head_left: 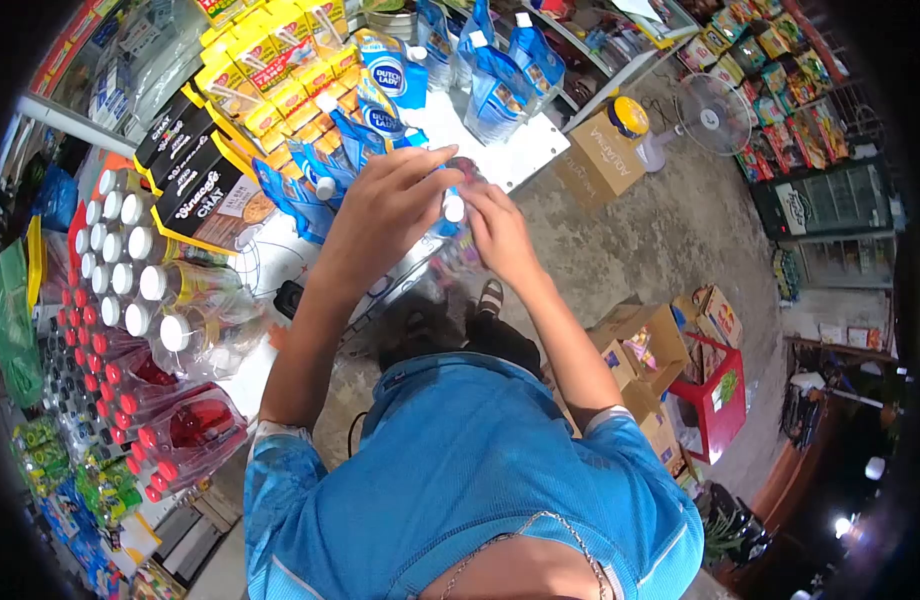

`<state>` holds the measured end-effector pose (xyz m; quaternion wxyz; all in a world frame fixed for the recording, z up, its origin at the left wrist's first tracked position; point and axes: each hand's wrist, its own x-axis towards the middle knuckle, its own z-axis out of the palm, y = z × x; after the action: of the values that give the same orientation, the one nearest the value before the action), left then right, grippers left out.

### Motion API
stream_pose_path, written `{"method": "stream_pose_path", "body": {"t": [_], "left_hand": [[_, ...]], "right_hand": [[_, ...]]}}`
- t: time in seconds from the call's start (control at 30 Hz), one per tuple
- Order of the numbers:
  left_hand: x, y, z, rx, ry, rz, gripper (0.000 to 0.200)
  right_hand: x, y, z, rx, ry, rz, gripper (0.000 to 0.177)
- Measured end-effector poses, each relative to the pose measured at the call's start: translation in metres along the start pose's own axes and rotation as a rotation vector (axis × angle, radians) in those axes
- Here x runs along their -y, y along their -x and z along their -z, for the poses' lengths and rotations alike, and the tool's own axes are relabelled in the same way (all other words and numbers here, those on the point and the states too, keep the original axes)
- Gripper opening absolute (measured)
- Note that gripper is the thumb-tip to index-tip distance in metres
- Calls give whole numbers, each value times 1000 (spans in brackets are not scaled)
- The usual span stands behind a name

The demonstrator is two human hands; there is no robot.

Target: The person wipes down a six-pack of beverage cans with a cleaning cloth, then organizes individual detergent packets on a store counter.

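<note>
My left hand (395, 200) is closed, its bent fingers meeting the top of a clear plastic bag (458, 258) with pinkish print or contents. Close beside it, my right hand (502, 235) pinches the same crinkled plastic from the right. What is inside the bag is hard to make out. A white cap (453, 208) shows between the hands, on a blue pouch mostly hidden by them. Just beyond my left hand, several blue Dutch Lady pouches (380, 120) with white caps stand on the white table (280, 248). More capped blue pouches (500, 95) stand farther right.
Yellow boxed drink packs (270, 75) and black-and-yellow cartons (205, 185) are stacked at the table's left. White-capped bottles (130, 260) and red-capped bottles (195, 425) stand nearer. A cardboard box (602, 160), a fan (710, 115) and a red stool (715, 400) are on the floor.
</note>
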<state>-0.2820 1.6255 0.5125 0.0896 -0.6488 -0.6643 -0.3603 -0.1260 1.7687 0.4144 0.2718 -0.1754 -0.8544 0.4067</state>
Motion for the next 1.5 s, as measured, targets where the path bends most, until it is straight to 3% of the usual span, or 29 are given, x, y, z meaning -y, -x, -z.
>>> {"method": "stream_pose_path", "body": {"t": [0.1,0.17,0.23,0.27,0.37,0.43,0.5,0.57,0.6,0.63,0.7,0.87,0.93,1.03,1.07,1.1,1.17,1.27,1.5], "left_hand": [[0,-12,5,42,-22,43,29],[0,-19,4,107,-146,-56,21],[-1,-31,1,73,-190,-78,15],[-2,-36,-1,88,-215,-26,14],[-12,-55,-16,31,-214,67,10],[-20,-66,-32,-39,-174,317,5],[-25,-82,-39,-105,-175,314,7],[-27,-99,-42,-53,-270,537,17],[-17,-102,-54,-149,-315,448,28],[-8,-106,-63,-153,-319,454,28],[6,-114,-75,-305,-357,261,29],[15,-121,-73,-330,-408,241,28],[23,-123,-72,-249,-176,319,26],[36,-131,-46,-215,-126,406,31],[39,-138,-32,-200,-263,549,43],[47,-143,-20,-198,-268,551,43],[67,-152,-2,91,-540,849,57],[106,-157,-5,211,-556,902,69],[125,-150,-18,131,-566,801,65]], "right_hand": [[-20,9,25,35,-71,-74,32],[-33,8,43,9,-12,44,33],[-42,4,59,-49,-98,-140,32],[-45,2,65,-77,-197,-243,32],[-46,-7,82,-150,-141,-179,31],[-47,-10,89,-134,-160,-214,32],[-50,-11,93,-110,-213,-258,32],[-51,-10,94,-103,-226,-248,32],[-51,-10,93,-94,-241,-233,32],[-52,-11,93,-87,-242,-229,32],[-53,-9,90,-76,-231,-198,33],[-48,-3,91,-46,-228,-273,31],[-41,-2,91,-33,-226,-271,31],[-38,-3,90,-11,-222,-248,30],[-37,-2,89,3,-221,-233,30],[-35,-1,88,6,-225,-232,30],[-31,-1,87,22,-225,-233,29],[-25,0,83,32,-245,-202,29],[-19,10,86,55,-250,-175,28]]}}
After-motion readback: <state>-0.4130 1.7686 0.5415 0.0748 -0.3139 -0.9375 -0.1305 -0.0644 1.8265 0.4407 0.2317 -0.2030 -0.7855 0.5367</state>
